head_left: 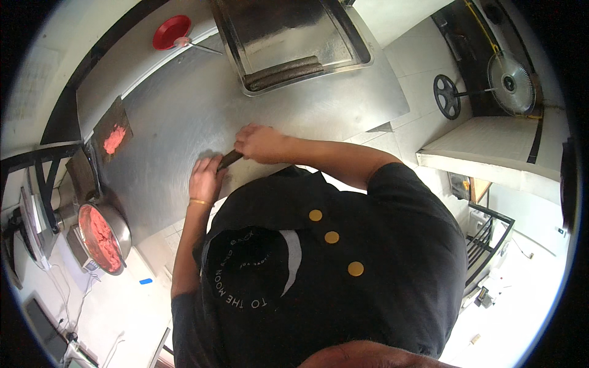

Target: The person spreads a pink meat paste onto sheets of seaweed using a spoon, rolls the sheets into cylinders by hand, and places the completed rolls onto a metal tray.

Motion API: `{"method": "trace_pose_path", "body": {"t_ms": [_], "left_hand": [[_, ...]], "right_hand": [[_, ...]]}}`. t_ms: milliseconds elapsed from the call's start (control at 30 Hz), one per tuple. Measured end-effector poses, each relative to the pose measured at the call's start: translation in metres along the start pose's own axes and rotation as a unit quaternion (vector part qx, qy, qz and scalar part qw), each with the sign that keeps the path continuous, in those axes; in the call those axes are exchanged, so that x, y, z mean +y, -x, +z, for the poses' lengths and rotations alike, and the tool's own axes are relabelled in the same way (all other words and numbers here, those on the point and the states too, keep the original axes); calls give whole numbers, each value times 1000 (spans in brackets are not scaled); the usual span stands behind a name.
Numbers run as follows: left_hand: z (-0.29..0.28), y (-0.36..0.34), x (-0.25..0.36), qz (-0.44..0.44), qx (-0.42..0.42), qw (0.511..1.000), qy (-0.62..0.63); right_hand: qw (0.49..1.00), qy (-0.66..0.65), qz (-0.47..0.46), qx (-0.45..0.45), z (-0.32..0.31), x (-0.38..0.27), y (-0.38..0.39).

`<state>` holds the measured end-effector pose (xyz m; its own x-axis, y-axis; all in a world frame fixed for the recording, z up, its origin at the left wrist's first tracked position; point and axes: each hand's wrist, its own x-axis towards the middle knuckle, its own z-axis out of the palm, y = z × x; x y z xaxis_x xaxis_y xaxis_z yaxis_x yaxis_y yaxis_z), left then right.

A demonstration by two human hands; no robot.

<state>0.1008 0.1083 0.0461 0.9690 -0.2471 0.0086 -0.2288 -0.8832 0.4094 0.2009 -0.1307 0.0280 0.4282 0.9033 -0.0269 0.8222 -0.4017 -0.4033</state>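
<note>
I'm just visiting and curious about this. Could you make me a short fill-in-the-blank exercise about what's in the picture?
1. The left hand and right hand are at opposite ____ of a dark roll.
2. The paste on the dark sheet is coloured ____.
3. The number of rolls lying in the metal tray is ____.
4. The shallow bowl at the picture's top is coloured ____.

Missing words: ends; pink; two; red.

A brushed-steel worktop (165,141) spreads beneath the fingers (245,135) — a dark roll (230,159) lies on it, right at their tips. Beyond them and to the right sits a metal tray (294,37); well off to their left — a dark sheet (121,112) bearing pink paste (114,140).
</note>
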Motion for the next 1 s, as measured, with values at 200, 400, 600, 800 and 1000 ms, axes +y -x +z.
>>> {"method": "trace_pose_path", "body": {"t_ms": [200,400,600,800,1000], "left_hand": [[3,68,-10,-84,38,996,1],[17,144,-18,-137,196,970,-32],[35,197,-19,-495,364,494,615],[42,191,-22,-393,319,450,736],[35,200,-27,-321,327,603,653]], "right_hand": [[988,1,-151,38,38,-49,-50],[969,9,-235,70,69,-89,-81],[958,-3,-287,-3,69,-109,-102],[963,-20,-263,-53,63,-130,-110],[980,-44,-171,-96,27,-121,-105]]}}
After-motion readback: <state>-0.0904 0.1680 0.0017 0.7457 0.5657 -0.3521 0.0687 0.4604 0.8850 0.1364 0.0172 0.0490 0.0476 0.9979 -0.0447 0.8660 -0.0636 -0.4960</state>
